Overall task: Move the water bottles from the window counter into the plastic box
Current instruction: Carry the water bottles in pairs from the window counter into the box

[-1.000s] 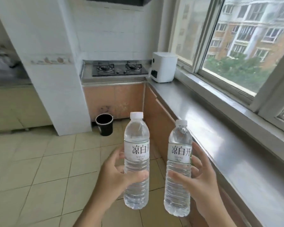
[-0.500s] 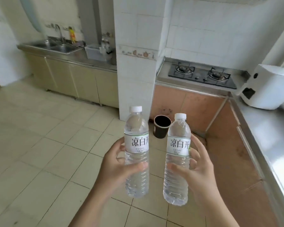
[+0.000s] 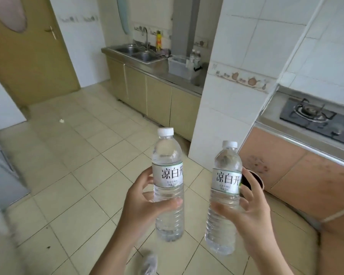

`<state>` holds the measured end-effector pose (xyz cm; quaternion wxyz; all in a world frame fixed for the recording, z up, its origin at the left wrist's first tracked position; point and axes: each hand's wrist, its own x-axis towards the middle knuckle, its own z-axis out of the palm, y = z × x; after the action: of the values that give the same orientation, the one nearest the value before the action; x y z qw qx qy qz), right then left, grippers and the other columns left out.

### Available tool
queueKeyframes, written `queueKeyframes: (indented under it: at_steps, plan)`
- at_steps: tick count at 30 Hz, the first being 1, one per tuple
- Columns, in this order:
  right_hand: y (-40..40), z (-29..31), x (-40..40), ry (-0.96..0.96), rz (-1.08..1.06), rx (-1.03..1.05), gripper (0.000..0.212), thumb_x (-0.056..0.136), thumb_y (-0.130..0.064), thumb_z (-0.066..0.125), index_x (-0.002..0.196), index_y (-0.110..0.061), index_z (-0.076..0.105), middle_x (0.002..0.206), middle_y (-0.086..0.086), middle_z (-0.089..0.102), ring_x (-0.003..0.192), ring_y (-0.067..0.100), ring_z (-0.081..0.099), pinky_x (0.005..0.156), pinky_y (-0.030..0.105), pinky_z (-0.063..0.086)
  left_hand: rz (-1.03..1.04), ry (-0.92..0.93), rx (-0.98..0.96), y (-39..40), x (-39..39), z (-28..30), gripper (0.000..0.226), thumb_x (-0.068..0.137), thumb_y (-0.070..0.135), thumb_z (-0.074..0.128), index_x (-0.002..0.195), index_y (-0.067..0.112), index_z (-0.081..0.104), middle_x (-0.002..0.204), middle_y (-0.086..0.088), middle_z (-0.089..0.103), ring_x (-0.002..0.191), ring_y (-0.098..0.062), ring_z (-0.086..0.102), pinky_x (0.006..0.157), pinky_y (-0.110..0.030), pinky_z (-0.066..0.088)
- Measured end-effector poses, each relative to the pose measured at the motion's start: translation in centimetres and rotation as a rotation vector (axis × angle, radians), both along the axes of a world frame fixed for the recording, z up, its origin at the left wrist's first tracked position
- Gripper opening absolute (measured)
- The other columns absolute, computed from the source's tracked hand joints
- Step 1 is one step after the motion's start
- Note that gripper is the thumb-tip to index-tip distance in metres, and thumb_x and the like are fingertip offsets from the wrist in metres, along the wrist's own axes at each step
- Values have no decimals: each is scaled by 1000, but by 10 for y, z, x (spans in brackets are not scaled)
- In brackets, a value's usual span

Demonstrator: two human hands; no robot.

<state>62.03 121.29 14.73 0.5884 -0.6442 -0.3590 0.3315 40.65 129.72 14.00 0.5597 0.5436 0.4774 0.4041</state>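
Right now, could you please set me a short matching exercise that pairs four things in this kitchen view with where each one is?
Things:
1. left-hand bottle
2. right-hand bottle
3. plastic box
4. gas stove

Places:
A. on the counter beside the sink
B. gripped in the right hand
C. on the counter at the far right
D. gripped in the left hand

Pairs: 1-D, 2-B, 3-A, 4-C

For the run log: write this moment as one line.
left hand: holds bottle upright | right hand: holds second bottle upright | plastic box: across room, beside sink
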Motion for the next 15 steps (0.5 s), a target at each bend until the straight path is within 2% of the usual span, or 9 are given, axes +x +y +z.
queueKeyframes:
  at_steps: [2,4,10,12,15]
  plan:
    - [44,-5,3,0,21,6,100,54,4,89,124,-54,46,121,-5,64,102,15,66,83,43,55,4,-4,-2,41,5,-2,82,42,38,92,117,47,61,118,14,69,97,-16,72,92,-51,55]
    - [87,-9,6,-2,19,1,103,52,0,91,125,-56,45,125,-4,61,107,17,63,87,48,53,3,-20,-6,85,9,-3,82,42,36,92,118,45,62,117,14,69,96,-14,73,90,-52,56]
    - [210,-3,14,17,-26,-6,106,36,-27,91,127,-57,43,127,-3,61,110,20,62,89,54,52,-29,-11,-11,221,23,3,80,43,35,92,116,48,62,117,14,68,97,-17,73,88,-54,57]
    - [247,-2,19,20,-38,7,105,37,-26,91,126,-58,44,125,-4,62,109,22,63,89,54,52,-49,-5,-2,263,30,4,81,44,36,92,118,47,61,118,13,68,99,-19,72,89,-54,56]
    - [298,0,31,31,-43,12,102,44,-15,92,124,-59,45,124,-5,63,109,22,64,89,55,52,-63,-8,-1,318,46,5,81,46,34,92,120,44,61,118,12,68,101,-20,72,89,-55,56]
